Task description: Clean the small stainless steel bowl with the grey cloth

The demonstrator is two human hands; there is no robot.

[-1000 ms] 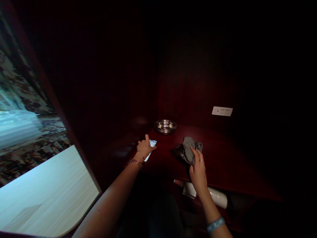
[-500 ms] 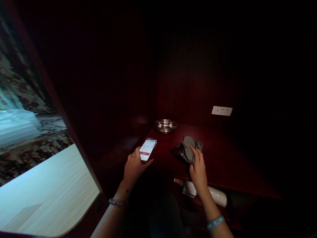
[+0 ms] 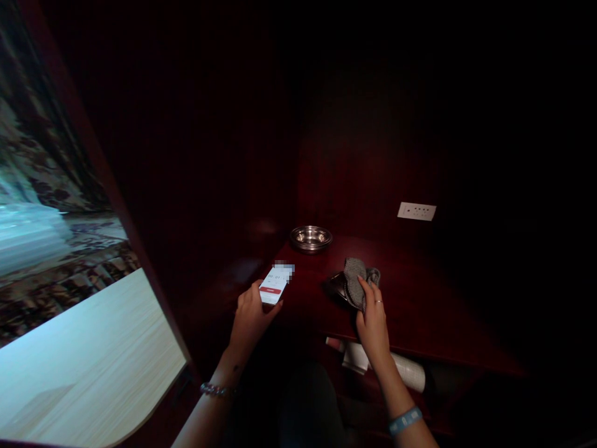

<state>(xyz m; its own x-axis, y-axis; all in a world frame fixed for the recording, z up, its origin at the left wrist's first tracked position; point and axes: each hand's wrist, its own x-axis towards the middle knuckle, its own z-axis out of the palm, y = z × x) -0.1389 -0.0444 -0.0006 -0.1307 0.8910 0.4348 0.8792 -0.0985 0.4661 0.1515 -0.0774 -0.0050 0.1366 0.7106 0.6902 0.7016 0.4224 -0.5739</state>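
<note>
A lit phone [image 3: 274,287] showing a timer screen with a red button is gripped in my left hand [image 3: 252,309], fingers on its left side and thumb at the lower right. My right hand [image 3: 373,314], with a ring on one finger, holds a grey cloth [image 3: 356,281] bunched over the dark red desk surface [image 3: 433,311]. A dark, shiny object [image 3: 336,285] lies against the cloth's left side; its kind is hard to make out in the shadow. Behind the phone, stacked metal bowls [image 3: 311,239] stand in the back left corner of the surface.
A white power socket [image 3: 416,211] is set in the back wall. Under the surface, a shelf holds a white patterned roll [image 3: 410,372] and a small white box [image 3: 355,359]. To the left, beyond the dark side panel, is a pale wooden board [image 3: 93,361] near patterned curtains [image 3: 41,124].
My left hand and the phone have shifted slightly left and down. The cloth stays in my right hand at nearly the same spot.
</note>
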